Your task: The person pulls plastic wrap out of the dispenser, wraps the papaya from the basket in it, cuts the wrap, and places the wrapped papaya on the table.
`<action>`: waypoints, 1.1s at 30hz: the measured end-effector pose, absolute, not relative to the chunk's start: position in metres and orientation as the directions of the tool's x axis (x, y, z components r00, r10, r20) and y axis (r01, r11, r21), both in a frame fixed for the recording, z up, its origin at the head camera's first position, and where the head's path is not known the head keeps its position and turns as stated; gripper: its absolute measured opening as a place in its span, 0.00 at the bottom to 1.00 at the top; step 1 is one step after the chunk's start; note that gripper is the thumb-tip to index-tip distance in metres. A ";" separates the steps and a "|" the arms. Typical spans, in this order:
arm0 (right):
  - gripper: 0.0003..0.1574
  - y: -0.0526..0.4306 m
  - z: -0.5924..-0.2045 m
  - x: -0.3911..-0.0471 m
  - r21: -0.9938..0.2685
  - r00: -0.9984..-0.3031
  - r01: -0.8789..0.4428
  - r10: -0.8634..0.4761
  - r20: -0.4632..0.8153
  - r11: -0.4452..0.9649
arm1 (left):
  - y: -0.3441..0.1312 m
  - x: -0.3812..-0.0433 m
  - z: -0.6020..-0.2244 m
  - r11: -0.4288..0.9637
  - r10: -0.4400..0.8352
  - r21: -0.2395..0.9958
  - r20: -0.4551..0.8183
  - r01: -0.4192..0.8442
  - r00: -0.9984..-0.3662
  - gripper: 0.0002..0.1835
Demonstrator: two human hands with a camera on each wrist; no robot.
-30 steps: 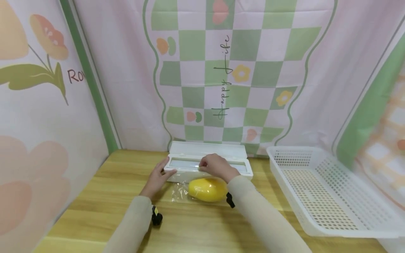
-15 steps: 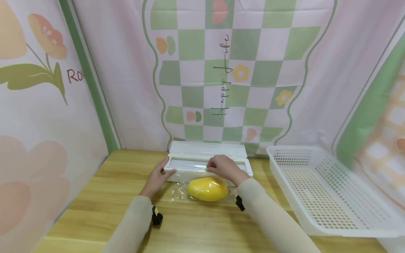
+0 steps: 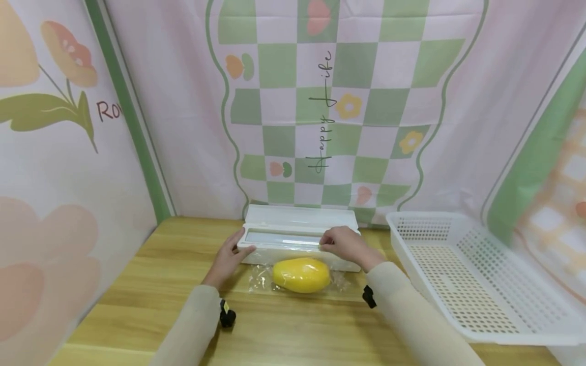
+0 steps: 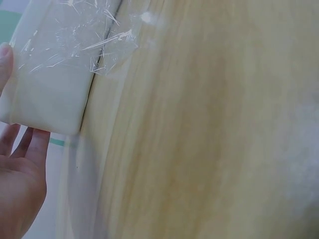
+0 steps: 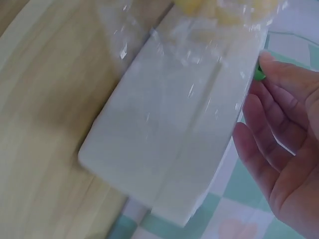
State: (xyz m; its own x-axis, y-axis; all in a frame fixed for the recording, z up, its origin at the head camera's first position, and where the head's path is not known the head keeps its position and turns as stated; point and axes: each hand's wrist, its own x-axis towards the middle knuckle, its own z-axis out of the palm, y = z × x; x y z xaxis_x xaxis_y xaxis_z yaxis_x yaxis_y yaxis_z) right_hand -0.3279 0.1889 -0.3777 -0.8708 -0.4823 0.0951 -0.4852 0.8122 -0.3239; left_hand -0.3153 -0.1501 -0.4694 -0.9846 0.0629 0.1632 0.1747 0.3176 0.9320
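Observation:
A white cling film dispenser (image 3: 293, 255) lies at the back of the wooden table, its lid (image 3: 299, 215) raised. My left hand (image 3: 227, 258) holds its left end, thumb on the front and fingers round the end, as the left wrist view shows. At the right part of the dispenser's top slot, my right hand (image 3: 345, 246) pinches a small green slider (image 5: 259, 73) between thumb and index finger. Clear film (image 3: 259, 277) hangs from the dispenser's front over the table. A yellow mango-shaped fruit (image 3: 301, 275) lies in that film, just in front of the dispenser.
To the right stands a white perforated plastic basket (image 3: 458, 274). A patterned cloth (image 3: 320, 117) hangs right behind the dispenser. The wooden table (image 3: 293, 330) extends toward the front and left.
My right hand has slid rightward along the dispenser's slot, from near its middle toward its right end. The left hand, the dispenser and the fruit have stayed in place.

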 end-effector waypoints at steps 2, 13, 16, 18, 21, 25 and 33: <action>0.04 0.197 -0.378 -0.328 -0.314 -0.863 -0.500 -0.494 0.107 0.807 | -0.150 -0.315 -0.469 0.318 0.065 0.931 0.164 0.177 -0.984 0.44; 0.05 0.219 -0.379 -0.324 -0.327 -0.864 -0.498 -0.492 0.106 0.803 | -0.152 -0.319 -0.474 0.317 0.085 0.931 0.163 0.182 -0.983 0.47; 0.04 0.223 -0.378 -0.323 -0.322 -0.857 -0.510 -0.502 0.114 0.798 | -0.152 -0.321 -0.476 0.314 0.087 0.931 0.168 0.187 -0.982 0.48; 0.04 0.227 -0.378 -0.322 -0.329 -0.859 -0.506 -0.499 0.111 0.798 | -0.152 -0.321 -0.477 0.310 0.082 0.932 0.170 0.187 -0.982 0.48; 0.05 0.234 -0.376 -0.320 -0.317 -0.859 -0.508 -0.501 0.110 0.801 | -0.151 -0.321 -0.477 0.314 0.079 0.931 0.170 0.186 -0.982 0.47; 0.05 0.248 -0.369 -0.315 -0.290 -0.869 -0.492 -0.486 0.097 0.821 | -0.151 -0.322 -0.477 0.320 0.087 0.929 0.165 0.184 -0.982 0.47; 0.05 0.275 -0.365 -0.312 -0.295 -0.889 -0.450 -0.455 0.055 0.843 | -0.152 -0.319 -0.473 0.320 0.064 0.931 0.164 0.176 -0.984 0.46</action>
State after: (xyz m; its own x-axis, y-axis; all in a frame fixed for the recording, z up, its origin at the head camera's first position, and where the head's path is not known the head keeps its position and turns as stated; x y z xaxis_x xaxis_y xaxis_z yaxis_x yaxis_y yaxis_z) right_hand -0.3118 0.2752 -0.3654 -0.8886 -0.4554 0.0549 -0.4502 0.8428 -0.2951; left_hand -0.3193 -0.1515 -0.4729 -0.9844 0.0645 0.1640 0.1761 0.3197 0.9310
